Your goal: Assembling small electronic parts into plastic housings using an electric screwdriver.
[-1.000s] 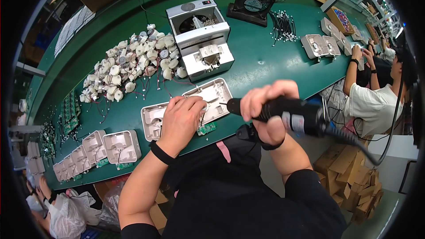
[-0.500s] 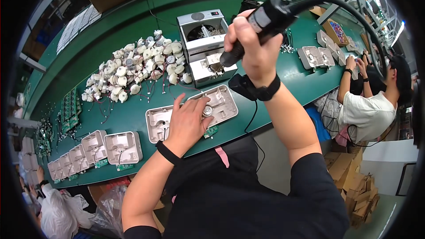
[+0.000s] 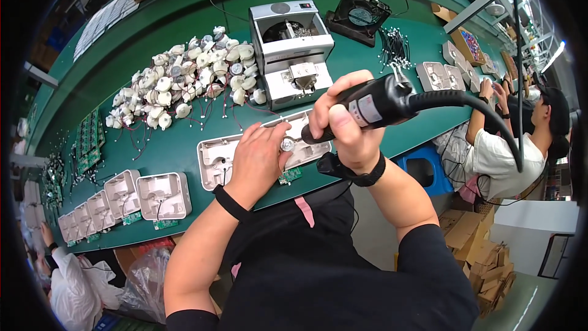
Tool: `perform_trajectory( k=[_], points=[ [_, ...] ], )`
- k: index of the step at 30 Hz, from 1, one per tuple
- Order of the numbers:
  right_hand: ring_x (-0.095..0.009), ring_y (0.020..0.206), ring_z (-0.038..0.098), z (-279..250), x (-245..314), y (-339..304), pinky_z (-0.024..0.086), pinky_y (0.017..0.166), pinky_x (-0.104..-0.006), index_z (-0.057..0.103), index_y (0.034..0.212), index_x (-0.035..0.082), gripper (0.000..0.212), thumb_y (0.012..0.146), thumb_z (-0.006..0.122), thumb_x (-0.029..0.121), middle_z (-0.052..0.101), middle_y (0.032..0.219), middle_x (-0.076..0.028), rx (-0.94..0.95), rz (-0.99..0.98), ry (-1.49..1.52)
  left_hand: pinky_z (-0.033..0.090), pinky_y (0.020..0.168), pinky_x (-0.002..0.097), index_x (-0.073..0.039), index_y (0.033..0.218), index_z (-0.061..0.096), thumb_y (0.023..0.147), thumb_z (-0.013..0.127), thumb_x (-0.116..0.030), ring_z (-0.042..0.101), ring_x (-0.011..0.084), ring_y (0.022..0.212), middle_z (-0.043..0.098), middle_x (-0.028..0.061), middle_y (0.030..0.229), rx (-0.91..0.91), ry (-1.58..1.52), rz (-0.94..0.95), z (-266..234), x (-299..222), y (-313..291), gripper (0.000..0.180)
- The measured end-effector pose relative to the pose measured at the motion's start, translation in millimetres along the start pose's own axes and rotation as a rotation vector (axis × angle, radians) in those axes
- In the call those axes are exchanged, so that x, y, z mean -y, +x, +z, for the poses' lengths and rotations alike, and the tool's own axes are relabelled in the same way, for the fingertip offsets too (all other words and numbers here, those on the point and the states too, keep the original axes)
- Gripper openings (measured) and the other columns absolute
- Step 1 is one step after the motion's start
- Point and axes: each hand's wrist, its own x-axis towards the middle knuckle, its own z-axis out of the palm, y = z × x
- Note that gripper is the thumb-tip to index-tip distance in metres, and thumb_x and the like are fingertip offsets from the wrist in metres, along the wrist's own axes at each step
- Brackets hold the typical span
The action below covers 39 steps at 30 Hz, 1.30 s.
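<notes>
A pale grey plastic housing (image 3: 211, 163) lies open side up at the bench's near edge. Across its middle rests my left hand (image 3: 257, 162), gripping it, fingers over the far side and thumb beside a small round part (image 3: 286, 144) with a shiny centre. My right hand (image 3: 349, 132) is wrapped round a black corded electric screwdriver (image 3: 386, 101), which is tilted with its nose down and left over the housing's right half. The bit's tip cannot be made out. By my left thumb, a green circuit board (image 3: 290, 176) sticks out at the near edge.
Behind the housing stands a grey screw feeder (image 3: 294, 55). White motor-like parts with wires (image 3: 184, 76) are heaped left of it. More housings (image 3: 162, 195) line the left, with circuit boards (image 3: 90, 138) beyond. A black fan (image 3: 360, 15) sits far right; a co-worker (image 3: 511, 147) works beyond.
My right hand has brought the screwdriver down from the screw feeder to just above the housing. My left hand keeps its place on the housing. The view has shifted slightly.
</notes>
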Motion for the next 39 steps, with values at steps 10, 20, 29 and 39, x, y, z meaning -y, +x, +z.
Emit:
perform_trajectory(
  k=[10,20,29,39],
  points=[
    [-0.016,0.056,0.053,-0.2,-21.4,-6.2,0.049,0.055,-0.0307,0.040,0.105,0.003,0.028,0.087,0.061,0.009,0.055,0.070,-0.011,0.043,0.015,-0.055,0.042,0.099,0.0404,-0.008,0.118,0.055,0.073,0.075,-0.012,0.062,0.0254,0.094,0.065,0.0080,0.091,0.002,0.000,0.001,0.7,-0.2,-0.4,0.050],
    [-0.016,0.053,0.051,5.0,-23.6,-1.0,0.048,0.053,-0.0300,0.041,0.103,0.002,0.029,0.086,0.063,0.012,0.054,0.067,-0.010,0.112,0.015,-0.172,0.043,0.098,0.0411,-0.008,0.119,0.054,0.072,0.076,-0.011,0.062,0.0264,0.093,0.065,0.0085,0.091,0.003,0.016,0.010,0.1,1.4,1.1,0.052],
    [-0.018,0.051,0.051,-10.8,24.4,52.8,0.047,0.051,-0.0313,0.046,0.104,0.003,0.021,0.090,0.057,0.015,0.054,0.068,-0.010,-0.085,-0.165,0.053,0.044,0.092,0.0423,-0.005,0.115,0.057,0.075,0.074,-0.010,0.058,0.0298,0.101,0.061,0.0110,0.103,-0.081,-0.067,-0.015,-33.5,-1.4,-18.4,0.044],
    [-0.020,0.049,0.050,2.9,21.0,60.6,0.047,0.052,-0.0349,0.048,0.102,0.004,0.017,0.091,0.056,0.015,0.053,0.067,-0.010,-0.135,0.063,-0.111,0.044,0.077,0.0364,-0.009,0.115,0.062,0.075,0.074,-0.013,0.054,0.0261,0.092,0.055,0.0079,0.098,0.059,0.031,-0.084,-34.7,-26.1,-58.4,0.043]
  ],
)
